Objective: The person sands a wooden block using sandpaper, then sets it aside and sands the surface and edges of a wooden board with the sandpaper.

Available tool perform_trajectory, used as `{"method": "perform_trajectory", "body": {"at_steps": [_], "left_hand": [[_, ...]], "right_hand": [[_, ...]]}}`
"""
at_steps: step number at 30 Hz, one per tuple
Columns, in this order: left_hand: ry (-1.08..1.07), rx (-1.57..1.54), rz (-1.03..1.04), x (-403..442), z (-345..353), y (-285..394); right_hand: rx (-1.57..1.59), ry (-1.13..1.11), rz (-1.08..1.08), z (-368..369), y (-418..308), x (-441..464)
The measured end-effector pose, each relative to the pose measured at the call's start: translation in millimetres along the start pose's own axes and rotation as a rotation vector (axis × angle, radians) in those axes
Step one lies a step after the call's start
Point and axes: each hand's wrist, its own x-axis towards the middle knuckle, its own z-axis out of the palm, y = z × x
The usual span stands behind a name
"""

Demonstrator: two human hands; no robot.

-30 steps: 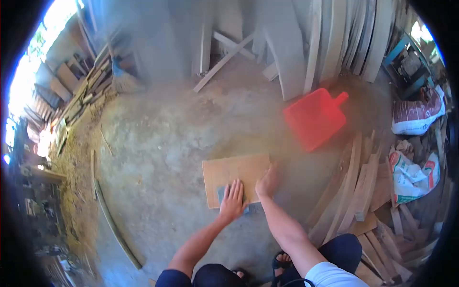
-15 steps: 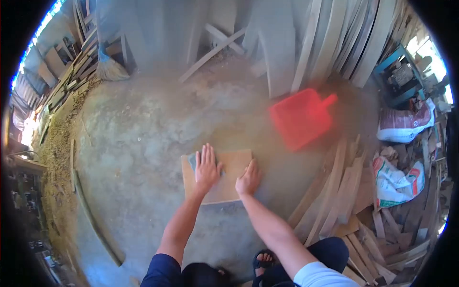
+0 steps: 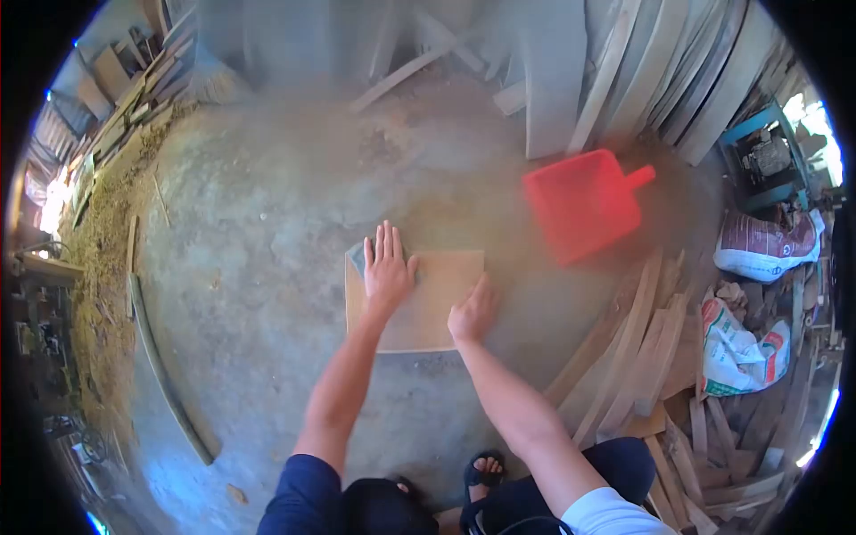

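Note:
A flat, light-brown wooden board [image 3: 428,308] lies on the concrete floor in front of me. My left hand [image 3: 387,275] rests flat near its far left corner, fingers stretched forward. Under that palm is a thin blue-grey piece [image 3: 357,256], mostly covered; I cannot tell whether it is cloth or sandpaper. My right hand [image 3: 473,312] is closed around the board's right edge, thumb side up, its fingertips hidden.
A red dustpan [image 3: 584,205] lies beyond the board to the right. Wood strips [image 3: 637,348] and printed sacks [image 3: 744,348] fill the right side. Planks [image 3: 555,80] lean at the back. A long pole [image 3: 165,379] and sawdust [image 3: 102,303] lie along the left.
The whole view has shifted, so the board and both hands appear higher in it. Against the board, my left hand has slid slightly forward with the blue-grey piece. My right hand keeps its hold.

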Motion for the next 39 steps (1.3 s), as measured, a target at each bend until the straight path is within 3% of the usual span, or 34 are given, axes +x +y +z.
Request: {"method": "perform_trajectory", "body": {"at_steps": [2,7,16,19,23,27,29,33,34,39], "left_hand": [[-0.033,-0.001,0.077,-44,-23,-11],[-0.199,0.022,0.053,-142,-41,-15],[0.047,0.014,0.047,-7,-17,-41],[-0.007,0.114,0.073,-42,-22,-33],[-0.183,0.002,0.095,-138,-30,-17],[-0.205,-0.020,0.177,-138,-35,-23],[-0.153,-0.019,0.253,-77,-23,-33],[-0.004,0.008,0.041,17,-9,-38],[-0.002,-0.010,-0.031,14,-4,-43],[-0.090,0.018,0.160,-91,-23,-14]], "right_hand": [[0.028,-0.029,0.019,1,-4,-3],[-0.001,-0.004,0.018,2,-8,-2],[-0.041,0.016,0.003,3,-6,2],[-0.021,0.000,0.010,5,-1,-9],[-0.003,0.014,-0.025,0,-3,-5],[-0.162,0.011,-0.021,21,8,-33],[-0.125,0.031,-0.026,14,1,-9],[-0.063,0.011,0.023,6,-4,3],[-0.073,0.023,0.014,10,-2,5],[-0.053,-0.006,0.005,13,-6,-7]]}}
